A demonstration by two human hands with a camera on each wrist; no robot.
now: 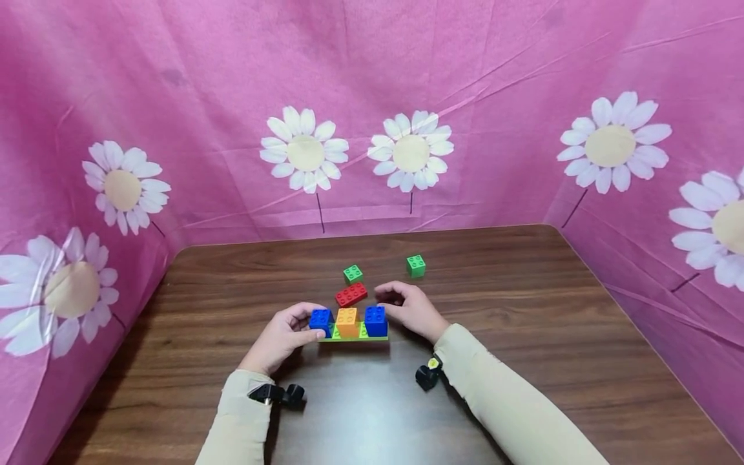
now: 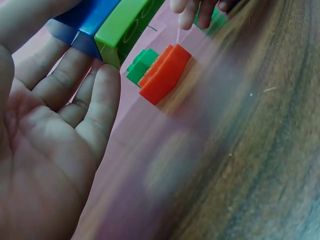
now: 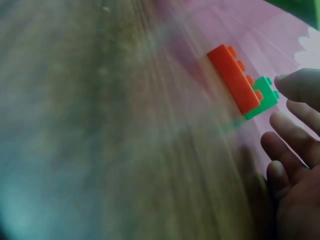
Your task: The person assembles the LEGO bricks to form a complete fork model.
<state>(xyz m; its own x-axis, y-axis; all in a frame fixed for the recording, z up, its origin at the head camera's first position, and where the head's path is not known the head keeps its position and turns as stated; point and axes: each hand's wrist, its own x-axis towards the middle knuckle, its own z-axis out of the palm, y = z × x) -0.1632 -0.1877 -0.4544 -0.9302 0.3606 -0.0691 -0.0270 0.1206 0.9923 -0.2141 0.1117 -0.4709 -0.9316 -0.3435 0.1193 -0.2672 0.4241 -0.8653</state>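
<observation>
A light green plate [image 1: 361,334] carries two blue bricks, one at each end, and an orange brick [image 1: 347,322] in the middle. My left hand [image 1: 283,334] grips the left end by the left blue brick [image 1: 321,321], thumb in front and fingers behind. From the left wrist, that blue brick [image 2: 82,25] and the plate [image 2: 122,37] show above the red brick's level. My right hand [image 1: 414,311] is beside the right blue brick [image 1: 375,320], fingers loosely bent and holding nothing. In the right wrist view its fingers [image 3: 295,135] are spread apart, with only a corner of the plate [image 3: 302,9] visible.
Beyond the hands, a red brick [image 1: 351,295] lies on the wooden table [image 1: 244,278], with a green brick [image 1: 352,274] just behind it. Another green brick [image 1: 415,265] stands farther right. Pink cloth [image 1: 360,71] with daisies encloses the table's back and sides.
</observation>
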